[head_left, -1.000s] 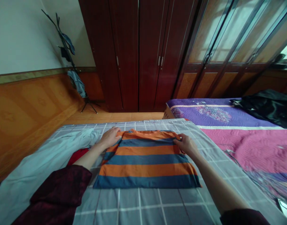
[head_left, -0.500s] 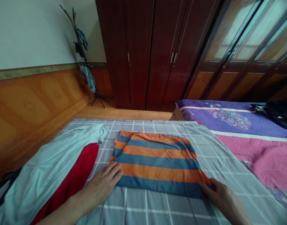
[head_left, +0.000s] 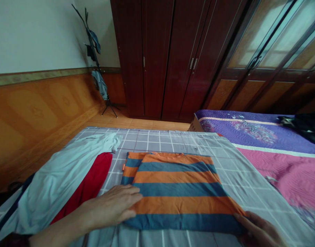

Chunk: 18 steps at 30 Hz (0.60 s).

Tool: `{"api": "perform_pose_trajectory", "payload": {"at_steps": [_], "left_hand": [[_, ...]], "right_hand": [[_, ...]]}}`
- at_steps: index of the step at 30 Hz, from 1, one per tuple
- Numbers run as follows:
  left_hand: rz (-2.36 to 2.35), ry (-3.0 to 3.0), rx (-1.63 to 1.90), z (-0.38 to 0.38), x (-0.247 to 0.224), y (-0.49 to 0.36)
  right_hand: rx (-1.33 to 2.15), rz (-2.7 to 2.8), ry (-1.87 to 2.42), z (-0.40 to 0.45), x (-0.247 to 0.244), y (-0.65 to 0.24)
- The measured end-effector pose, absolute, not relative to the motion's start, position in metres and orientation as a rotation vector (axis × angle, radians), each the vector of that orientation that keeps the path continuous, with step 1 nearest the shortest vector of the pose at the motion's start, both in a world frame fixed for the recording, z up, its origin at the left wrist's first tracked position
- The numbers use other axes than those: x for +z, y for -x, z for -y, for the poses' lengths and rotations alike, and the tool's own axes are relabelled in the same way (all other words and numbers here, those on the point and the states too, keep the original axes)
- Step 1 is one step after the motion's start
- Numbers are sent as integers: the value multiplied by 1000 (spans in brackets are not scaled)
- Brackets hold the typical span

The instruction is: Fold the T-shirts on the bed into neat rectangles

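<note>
Fingers slightly spread, the left hand (head_left: 116, 205) rests on an orange-and-blue striped shirt (head_left: 181, 190), a red garment (head_left: 97, 181) left of them, while the right hand (head_left: 261, 230) pinches the shirt's corner.

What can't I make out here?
Head view: bare right hand, wrist cut off by the bottom edge.
Head view: orange-and-blue striped fabric shirt, underside hidden by its upper layer.
Head view: bright red cloth, partly covered by the pale crumpled cloth.
Head view: dark crumpled bundle, cut off by the right edge.
</note>
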<state>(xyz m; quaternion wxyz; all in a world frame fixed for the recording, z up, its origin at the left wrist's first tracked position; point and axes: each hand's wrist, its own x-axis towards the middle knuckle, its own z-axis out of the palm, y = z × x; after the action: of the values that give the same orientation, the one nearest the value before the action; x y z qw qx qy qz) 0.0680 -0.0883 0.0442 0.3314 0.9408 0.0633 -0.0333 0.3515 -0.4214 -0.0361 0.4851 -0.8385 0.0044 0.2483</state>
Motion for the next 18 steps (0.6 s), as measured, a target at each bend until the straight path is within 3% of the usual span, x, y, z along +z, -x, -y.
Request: {"api": "perform_pose_trajectory", "payload": {"at_steps": [4,9,14,18], "left_hand": [[22,-2543,-5,85,30,-138],[-200,-2766,-133,68,-8,-208],[-5,-2716,-83,83,-24,-222],[-79,-2463,1,103,-1,-198]], "right_hand": [[609,9,2045,410,-26,-348],[660,74,2012,409,-21,-347],[808,24,1890,412,-22,-347],[877,-4,1756,406,-15,-350]]}}
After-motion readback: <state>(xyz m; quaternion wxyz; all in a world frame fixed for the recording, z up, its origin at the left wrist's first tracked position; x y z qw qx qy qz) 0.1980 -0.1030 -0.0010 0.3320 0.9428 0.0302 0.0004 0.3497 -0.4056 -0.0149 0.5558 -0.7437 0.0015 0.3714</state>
